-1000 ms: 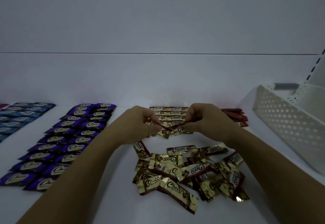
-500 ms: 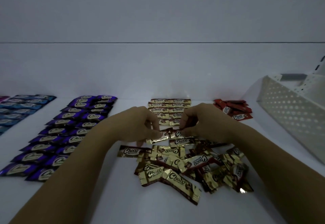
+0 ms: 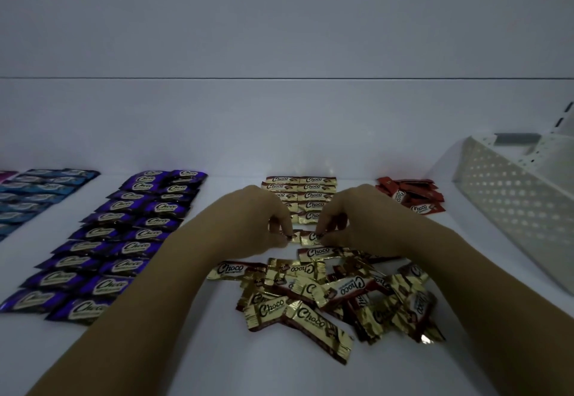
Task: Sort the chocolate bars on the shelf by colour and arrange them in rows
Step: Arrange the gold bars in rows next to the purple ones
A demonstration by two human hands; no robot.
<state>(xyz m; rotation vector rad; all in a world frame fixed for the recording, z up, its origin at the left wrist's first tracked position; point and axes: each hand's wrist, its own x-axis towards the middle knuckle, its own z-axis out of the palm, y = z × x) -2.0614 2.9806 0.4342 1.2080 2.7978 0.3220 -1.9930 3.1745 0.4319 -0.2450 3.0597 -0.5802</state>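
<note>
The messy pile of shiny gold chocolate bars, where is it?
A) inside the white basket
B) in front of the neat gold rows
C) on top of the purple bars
B: the pile of gold-wrapped chocolate bars lies nearer the camera than the neat gold rows.

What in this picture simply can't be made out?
All head view.
1. Gold rows: near end hidden behind left hand and right hand.
2. Gold bar they pinch: ends covered by both hands.
3. Blue bars: cut off by left edge.
4. Basket: cut by right edge, contents hidden by its wall.
</note>
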